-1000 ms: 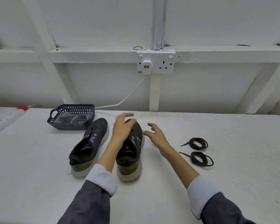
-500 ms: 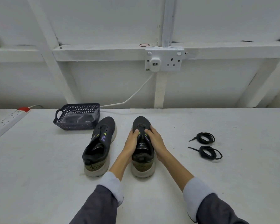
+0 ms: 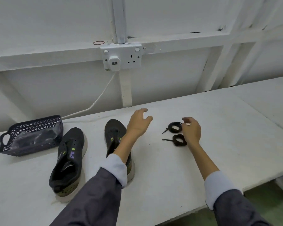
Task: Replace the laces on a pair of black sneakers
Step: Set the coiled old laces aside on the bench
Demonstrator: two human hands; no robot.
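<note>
Two black sneakers stand on the white table, toes pointing away from me. The left sneaker (image 3: 69, 160) is in full view. My left forearm hides part of the right sneaker (image 3: 114, 132). My left hand (image 3: 138, 123) hovers open above the table, just right of that sneaker's toe, holding nothing. Two coiled black laces lie to the right, the far lace (image 3: 174, 127) and the near lace (image 3: 179, 140). My right hand (image 3: 191, 130) has its fingers curled at the far lace's right edge. Whether they pinch it is unclear.
A dark perforated basket (image 3: 31, 136) with clear plastic inside sits at the left rear. A wall socket (image 3: 121, 57) with a white plug and cable (image 3: 96, 101) is on the wall behind. The table's front edge (image 3: 194, 207) runs near my right sleeve.
Both hands have let go of the right sneaker. My right hand moved right to the coiled laces, my left hand lifted off to the shoe's right. The view has swung right.
</note>
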